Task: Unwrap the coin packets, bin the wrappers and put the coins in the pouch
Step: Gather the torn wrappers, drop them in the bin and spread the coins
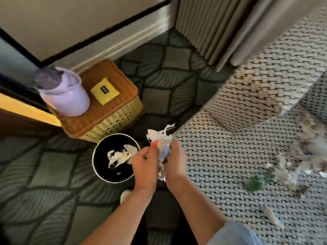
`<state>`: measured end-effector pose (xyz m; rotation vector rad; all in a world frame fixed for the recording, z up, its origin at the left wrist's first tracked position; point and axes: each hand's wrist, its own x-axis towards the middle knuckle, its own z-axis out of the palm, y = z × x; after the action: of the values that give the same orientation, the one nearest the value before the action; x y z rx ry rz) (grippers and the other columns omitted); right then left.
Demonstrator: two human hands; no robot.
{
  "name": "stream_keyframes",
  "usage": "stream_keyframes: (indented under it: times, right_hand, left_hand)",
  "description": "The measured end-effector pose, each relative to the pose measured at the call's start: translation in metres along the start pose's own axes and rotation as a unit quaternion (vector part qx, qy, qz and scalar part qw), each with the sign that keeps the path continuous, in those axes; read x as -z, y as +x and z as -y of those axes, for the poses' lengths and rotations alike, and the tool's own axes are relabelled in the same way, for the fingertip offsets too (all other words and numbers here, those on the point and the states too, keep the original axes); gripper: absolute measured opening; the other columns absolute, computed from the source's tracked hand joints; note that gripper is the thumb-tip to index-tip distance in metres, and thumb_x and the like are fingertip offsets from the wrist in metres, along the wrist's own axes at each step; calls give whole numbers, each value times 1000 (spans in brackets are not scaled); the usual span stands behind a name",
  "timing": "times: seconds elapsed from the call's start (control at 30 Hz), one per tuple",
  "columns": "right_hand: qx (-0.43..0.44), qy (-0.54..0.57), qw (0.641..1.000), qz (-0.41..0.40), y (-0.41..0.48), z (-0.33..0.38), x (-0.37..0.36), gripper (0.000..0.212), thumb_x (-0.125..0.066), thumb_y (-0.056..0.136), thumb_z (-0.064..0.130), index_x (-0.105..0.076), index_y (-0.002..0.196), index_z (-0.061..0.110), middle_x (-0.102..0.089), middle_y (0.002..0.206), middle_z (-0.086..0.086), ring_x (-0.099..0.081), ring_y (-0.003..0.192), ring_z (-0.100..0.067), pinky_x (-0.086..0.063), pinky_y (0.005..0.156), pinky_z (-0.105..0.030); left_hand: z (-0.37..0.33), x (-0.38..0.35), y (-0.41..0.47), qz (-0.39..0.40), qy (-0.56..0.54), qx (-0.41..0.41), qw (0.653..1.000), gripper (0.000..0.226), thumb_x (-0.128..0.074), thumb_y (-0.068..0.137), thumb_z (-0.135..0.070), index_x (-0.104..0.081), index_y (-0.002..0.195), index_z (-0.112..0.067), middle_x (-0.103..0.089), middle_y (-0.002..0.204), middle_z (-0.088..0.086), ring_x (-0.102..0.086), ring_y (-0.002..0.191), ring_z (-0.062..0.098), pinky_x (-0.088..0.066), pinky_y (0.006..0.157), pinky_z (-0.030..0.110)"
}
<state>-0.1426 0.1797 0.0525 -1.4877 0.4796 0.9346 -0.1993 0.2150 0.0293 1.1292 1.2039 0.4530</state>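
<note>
The left hand (pixel 144 163) and right hand (pixel 176 160) together clutch a crumpled wad of wrappers (pixel 159 136) at the bed's (pixel 221 165) edge, just beside the black bin (pixel 93 157) holding torn paper (pixel 122 154).

a torn, crumpled white packet (pixel 159 137) with a lilac patch and ragged strips sticking up is gripped between the left hand (pixel 144 164) and right hand (pixel 176 160), just right of the bin (pixel 104 167). the bin is round, black and pale-rimmed, with white wrappers (pixel 122 154) inside. a flat yellow pouch (pixel 105 90) lies on a wicker box (pixel 113 110). a blurred pile (pixel 290 161) of packets lies far right.
</note>
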Motion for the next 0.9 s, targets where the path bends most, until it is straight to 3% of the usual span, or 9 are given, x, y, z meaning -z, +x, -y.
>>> stream_keyframes:
  times: [0.07,0.13,0.27,0.4,0.53,0.67,0.73,0.8,0.9]
  right_hand:
    - [1,-26,999,36,4,-14,-41,23,-43,89,14,-48,67,15,-47,59,0,-44,53,-12,-35,42,-19]
    - [-9,-68,996,55,12,-30,-71,29,-41,88,13,-42,60,18,-42,52,4,-39,47,-9,-31,42,-18]
    - [-51,-124,987,85,40,-68,-124,30,-38,89,11,-43,60,19,-46,49,6,-42,45,-6,-35,45,-17]
    - [-78,-185,977,72,84,-112,-154,24,-40,89,12,-61,79,9,-63,72,-5,-56,68,-16,-45,64,-29]
    - [-85,-261,959,71,132,-158,-159,33,-43,86,17,-68,99,0,-71,94,-16,-63,83,-25,-52,81,-40]
    - [-48,-366,924,104,178,-195,-156,22,-41,87,20,-62,77,18,-63,80,-6,-59,84,-25,-49,89,-50]
    - [-28,-409,904,118,200,-214,-152,24,-40,91,18,-63,83,16,-66,88,-9,-61,92,-29,-49,91,-49]
    - [-26,-468,872,140,218,-228,-147,29,-39,96,15,-67,103,9,-68,105,-14,-61,102,-31,-48,94,-43]
    - [-37,-533,830,158,226,-237,-140,34,-41,95,12,-65,119,8,-62,125,-13,-58,111,-29,-45,89,-31]
  left_hand:
    - [1,36,23,-32,2,-3,999,50,-56,97,-23,-41,56,1,-38,52,8,-35,49,16,-30,49,28]
    - [5,65,42,-54,11,2,998,53,-55,97,-22,-40,47,-16,-37,46,-3,-34,46,9,-31,48,26]
    - [28,114,87,-86,28,27,996,47,-55,97,-22,-40,52,-22,-38,52,-4,-36,52,12,-37,61,34]
    - [72,138,132,-85,51,40,994,28,-56,97,-20,-55,77,0,-55,75,19,-50,66,21,-47,70,45]
    - [128,150,167,-63,70,87,992,20,-53,98,-17,-60,84,-5,-60,80,13,-54,70,20,-46,68,40]
    - [180,156,198,-38,69,139,987,29,-44,101,-17,-58,82,0,-56,76,13,-51,71,21,-41,69,37]
    - [200,156,210,-26,66,173,982,31,-40,101,-19,-61,81,-11,-61,79,5,-55,79,20,-43,76,35]
    - [213,156,221,-31,68,204,976,32,-36,102,-25,-64,91,-16,-65,91,6,-59,90,22,-46,86,36]
    - [221,159,226,-55,84,210,973,37,-34,105,-31,-64,112,-11,-65,109,13,-60,103,29,-46,94,37]
